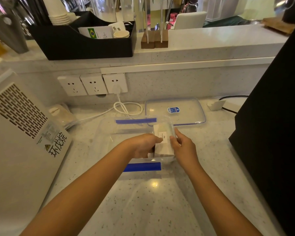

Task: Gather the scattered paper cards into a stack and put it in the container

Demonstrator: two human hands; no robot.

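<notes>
A clear container (109, 133) with blue latches sits on the speckled bench (152, 201). Inside it, the left hand (143, 145) reaches down and presses its fingers against the left side of the stack of cards (163, 142), which lies at the container's right end. The right hand (182, 145) grasps the container's right wall beside the stack. Just behind the container lies its lid (186, 108).

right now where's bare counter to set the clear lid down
The white speckled counter is bare between the forearms, below the clear blue-latched container. Also right of it, toward the black appliance. Crowded behind: clear lid, white cable.
</notes>
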